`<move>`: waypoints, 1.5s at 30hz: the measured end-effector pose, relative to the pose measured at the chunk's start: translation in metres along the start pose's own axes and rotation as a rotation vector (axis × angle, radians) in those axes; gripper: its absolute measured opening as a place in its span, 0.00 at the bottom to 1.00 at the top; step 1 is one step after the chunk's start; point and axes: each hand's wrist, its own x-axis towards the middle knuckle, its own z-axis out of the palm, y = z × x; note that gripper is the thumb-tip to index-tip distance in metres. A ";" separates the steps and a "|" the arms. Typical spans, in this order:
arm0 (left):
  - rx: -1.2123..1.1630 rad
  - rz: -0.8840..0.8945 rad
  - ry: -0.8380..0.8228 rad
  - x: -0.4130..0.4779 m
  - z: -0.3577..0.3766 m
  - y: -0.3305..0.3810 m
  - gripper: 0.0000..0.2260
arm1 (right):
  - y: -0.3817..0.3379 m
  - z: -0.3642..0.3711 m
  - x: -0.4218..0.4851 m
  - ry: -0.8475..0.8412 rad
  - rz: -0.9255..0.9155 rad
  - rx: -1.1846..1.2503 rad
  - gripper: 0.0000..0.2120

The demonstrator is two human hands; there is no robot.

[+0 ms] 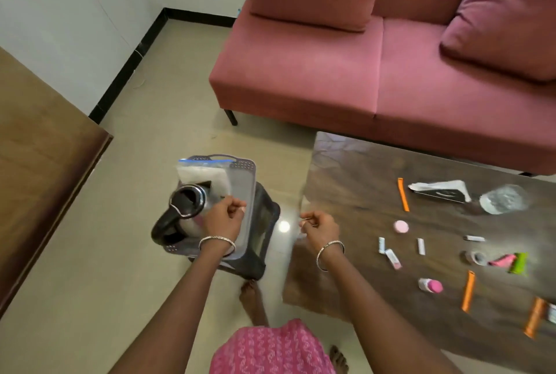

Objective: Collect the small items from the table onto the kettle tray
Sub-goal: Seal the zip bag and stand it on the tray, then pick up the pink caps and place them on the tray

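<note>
1. Over on your right, the table holds most of the job: orange sachets, white sachets, a pink-capped bottle, a tape roll and more, all uncollected.
2. Below your left hand, the kettle tray sits on a dark stool, with a strip of bare floor between it and the table (so every item means a carry across that gap).
3. The kettle fills the tray's near left, and a zip bag lies behind it. The tray's right strip looks free, so I'd call that your landing spot.
4. Your left hand hovers over the tray with its fingers curled. It's too blurred to tell whether it pinches anything.
5. Your right hand, at the table's left edge, pinches a thin stick. Early days, by my reckoning.
</note>
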 end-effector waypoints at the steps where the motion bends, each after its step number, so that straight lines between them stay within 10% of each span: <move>1: -0.005 0.006 -0.011 -0.019 0.014 0.008 0.05 | 0.009 -0.018 -0.010 0.001 -0.002 0.002 0.08; 22: -0.086 0.037 -0.340 -0.225 0.256 0.146 0.08 | 0.190 -0.327 -0.120 0.359 0.159 0.225 0.09; 45: 0.527 0.095 -0.513 -0.079 0.443 0.182 0.14 | 0.248 -0.385 0.009 0.386 0.451 0.243 0.07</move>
